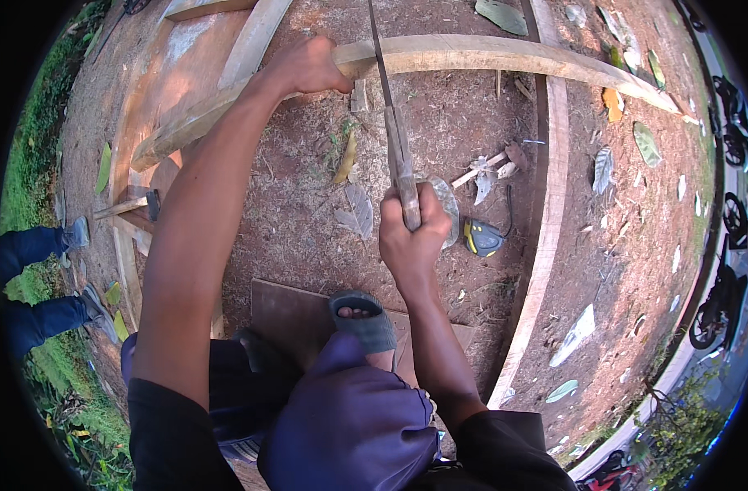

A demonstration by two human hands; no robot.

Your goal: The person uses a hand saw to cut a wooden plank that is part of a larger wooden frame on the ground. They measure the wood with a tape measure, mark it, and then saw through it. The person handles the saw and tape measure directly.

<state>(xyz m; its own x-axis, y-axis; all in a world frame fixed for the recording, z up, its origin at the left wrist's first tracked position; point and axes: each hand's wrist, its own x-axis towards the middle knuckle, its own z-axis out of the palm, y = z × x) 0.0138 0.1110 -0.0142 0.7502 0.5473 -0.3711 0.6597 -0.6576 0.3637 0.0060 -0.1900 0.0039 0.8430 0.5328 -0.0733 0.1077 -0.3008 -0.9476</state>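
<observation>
My left hand (308, 69) grips a long pale wooden beam (447, 53) lying crosswise at the top. My right hand (413, 237) holds the handle of a long, narrow handsaw (402, 164), whose dark blade points away from me across the beam, just right of my left hand. Just behind my right hand is a greyish round object (445, 214), partly hidden. A yellow-and-black tape measure (484, 237) lies on the dirt right of that hand, and above it lies a hammer-like tool (505, 159) among dry leaves.
A timber frame (545, 213) lies around me, with a hammer (128, 204) on its left part. My sandalled foot (361, 327) rests by a brown board (288, 315). Another person's jeans-clad legs (42, 319) stand at left beside grass. Parked motorbikes (713, 303) line the right edge.
</observation>
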